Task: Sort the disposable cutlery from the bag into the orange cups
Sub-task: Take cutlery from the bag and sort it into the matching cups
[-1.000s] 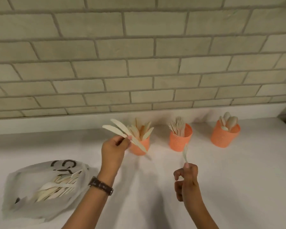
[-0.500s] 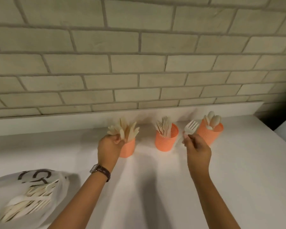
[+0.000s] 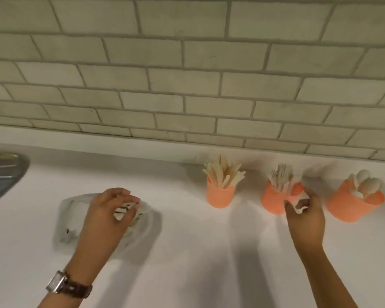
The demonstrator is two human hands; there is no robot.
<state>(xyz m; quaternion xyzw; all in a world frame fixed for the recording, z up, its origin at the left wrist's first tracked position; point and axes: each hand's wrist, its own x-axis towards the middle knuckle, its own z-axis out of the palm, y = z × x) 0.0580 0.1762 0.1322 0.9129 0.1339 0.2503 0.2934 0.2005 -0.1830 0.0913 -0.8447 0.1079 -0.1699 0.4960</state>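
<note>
At the far left edge a metal sink (image 3: 2, 174) curves into view, well away from either hand. The left hand (image 3: 107, 218), a watch (image 3: 60, 285) on its wrist, reaches over the bag (image 3: 71, 218), a soft translucent sack lying on the white table (image 3: 198, 252); its fingers (image 3: 125, 210) curl down over the cutlery inside, but whether they grip a piece yet I cannot tell. Dark lettering shows on the bag under the fingertips, too blurred and covered to read. Right of that hand stands the first orange cup (image 3: 220, 196), full of knives. Next comes the fork cup (image 3: 273, 200), touching the right hand (image 3: 305, 218), whose fingers (image 3: 298, 204) pinch a pale fork (image 3: 299, 208) against the cup's near side. Beyond those fingers the spoon cup (image 3: 351, 204) leans a little. These pieces look light, thin and fairly stiff, likely to snap if bent, so the handle end seems the safest hold. The cups look light enough to tip if nudged.
</note>
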